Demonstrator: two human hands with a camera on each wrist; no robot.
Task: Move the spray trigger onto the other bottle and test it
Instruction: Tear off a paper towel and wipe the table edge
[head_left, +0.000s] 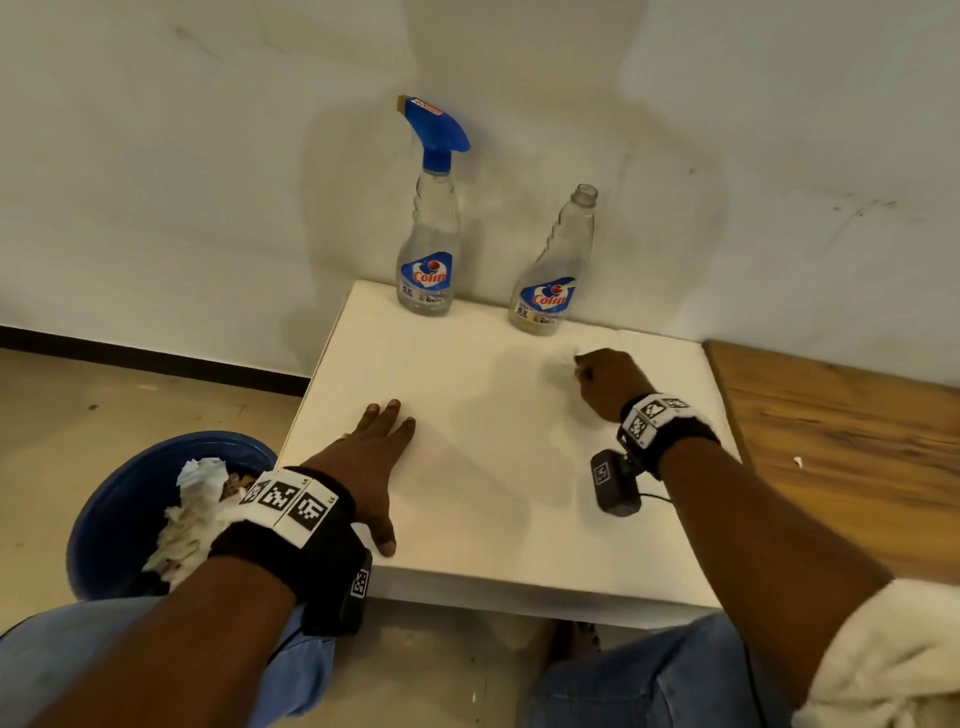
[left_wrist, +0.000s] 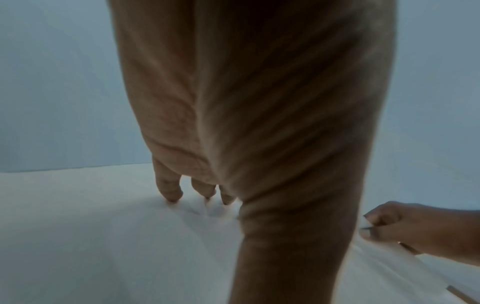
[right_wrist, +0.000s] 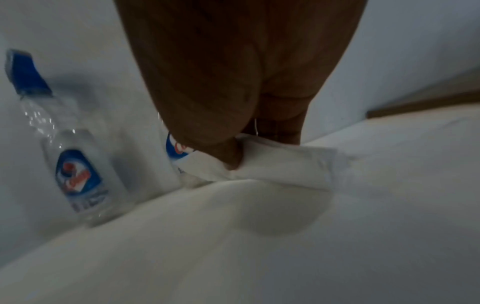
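Observation:
Two clear labelled bottles stand at the back of the white table (head_left: 493, 519), against the wall. The left bottle (head_left: 428, 249) (right_wrist: 78, 164) carries the blue spray trigger (head_left: 435, 130) (right_wrist: 28, 74). The right bottle (head_left: 556, 270) has a bare open neck; in the right wrist view its label (right_wrist: 176, 152) peeks from behind my hand. My left hand (head_left: 387, 436) (left_wrist: 182, 191) lies flat on the table's left part, fingers straight. My right hand (head_left: 587, 369) (left_wrist: 384, 226) pinches a white folded tissue (right_wrist: 280, 164) (left_wrist: 389, 263) against the tabletop in front of the right bottle.
A blue bin (head_left: 119, 519) holding crumpled paper sits on the floor left of the table. A wooden surface (head_left: 841, 441) adjoins the table's right edge. A faint damp patch (right_wrist: 280, 216) marks the tabletop near the tissue.

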